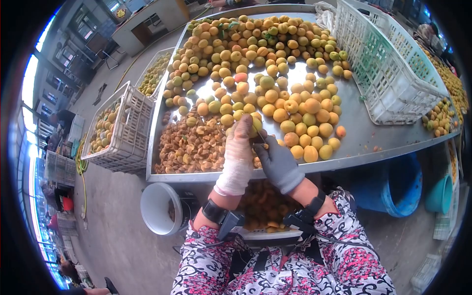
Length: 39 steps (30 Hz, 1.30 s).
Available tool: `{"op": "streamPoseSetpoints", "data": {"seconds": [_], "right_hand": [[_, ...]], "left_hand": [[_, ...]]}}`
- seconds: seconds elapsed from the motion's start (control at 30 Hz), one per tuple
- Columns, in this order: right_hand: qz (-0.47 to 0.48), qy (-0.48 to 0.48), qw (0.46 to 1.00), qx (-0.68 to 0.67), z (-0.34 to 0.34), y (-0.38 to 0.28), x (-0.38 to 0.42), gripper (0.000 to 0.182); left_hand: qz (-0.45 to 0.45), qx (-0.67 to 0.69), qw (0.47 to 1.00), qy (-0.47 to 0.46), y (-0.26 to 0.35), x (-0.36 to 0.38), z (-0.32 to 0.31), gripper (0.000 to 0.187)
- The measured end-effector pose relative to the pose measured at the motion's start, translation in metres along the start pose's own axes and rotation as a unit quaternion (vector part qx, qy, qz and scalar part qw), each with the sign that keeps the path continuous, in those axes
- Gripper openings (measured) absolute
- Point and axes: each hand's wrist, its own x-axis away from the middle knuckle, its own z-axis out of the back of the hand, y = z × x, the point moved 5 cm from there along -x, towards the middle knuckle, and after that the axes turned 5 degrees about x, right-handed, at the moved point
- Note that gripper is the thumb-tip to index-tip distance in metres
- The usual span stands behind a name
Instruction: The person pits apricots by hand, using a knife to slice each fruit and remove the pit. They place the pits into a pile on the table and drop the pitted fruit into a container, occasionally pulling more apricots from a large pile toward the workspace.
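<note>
The left hand (239, 147), wrapped in white, pinches an apricot (253, 129) in its grip at the near edge of the bench (364, 132). The grey-gloved right hand (276, 160) closes its grip on a small knife (261, 139), just below that apricot and touching it.

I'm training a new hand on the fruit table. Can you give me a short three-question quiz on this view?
1. True or false: the left hand holds a fruit over the metal table.
2. What colour glove covers the right hand?
3. The white crate on the table stands: A) at the table's right side, B) at its left, C) under it.

Key: 1 true. 2 grey. 3 A.
</note>
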Motion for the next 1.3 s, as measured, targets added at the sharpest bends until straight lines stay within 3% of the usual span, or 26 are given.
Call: {"op": "streamPoseSetpoints", "data": {"seconds": [0.47, 0.63, 0.77, 0.87, 0.93, 0.97, 1.0, 1.03, 1.1, 1.13, 1.3], "right_hand": [[0.005, -0.008, 0.988, -0.157, -0.005, 0.005, 0.002, 0.035], [-0.055, -0.061, 0.980, -0.181, -0.005, 0.006, 0.004, 0.032], [0.008, -0.045, 0.993, -0.110, 0.000, 0.004, 0.003, 0.033], [0.047, -0.049, 0.995, -0.079, 0.006, 0.007, 0.008, 0.034], [0.014, -0.087, 0.991, -0.102, 0.008, 0.011, 0.006, 0.036], [-0.044, -0.061, 0.979, -0.189, 0.014, 0.011, 0.004, 0.034], [-0.102, -0.035, 0.956, -0.274, 0.020, 0.013, 0.000, 0.034], [-0.109, -0.070, 0.943, -0.306, 0.025, 0.016, -0.006, 0.034], [-0.107, -0.085, 0.923, -0.359, 0.032, 0.009, -0.011, 0.038], [-0.103, -0.098, 0.901, -0.410, 0.034, 0.002, -0.009, 0.046], [-0.149, -0.105, 0.884, -0.430, 0.034, -0.011, -0.001, 0.037]], "left_hand": [[-0.043, -0.014, 0.999, -0.027, 0.003, 0.002, -0.004, 0.044], [-0.065, -0.054, 0.995, -0.057, -0.002, -0.003, 0.005, 0.041], [-0.025, 0.001, 0.999, -0.046, 0.001, -0.005, -0.001, 0.037], [-0.063, 0.135, 0.988, 0.043, 0.030, -0.008, 0.012, 0.035], [-0.143, 0.040, 0.988, -0.039, 0.042, -0.026, 0.048, 0.035], [-0.199, -0.064, 0.977, -0.030, 0.047, -0.020, 0.041, 0.030], [-0.199, -0.064, 0.978, -0.030, 0.047, -0.010, 0.030, 0.030], [-0.222, -0.250, 0.941, -0.061, 0.044, 0.003, 0.009, 0.030], [-0.256, -0.542, 0.791, -0.120, 0.026, 0.014, -0.015, 0.044], [-0.369, -0.576, 0.715, -0.143, 0.024, 0.029, -0.029, 0.047], [-0.357, -0.618, 0.684, -0.148, 0.025, 0.036, -0.037, 0.047]]}}
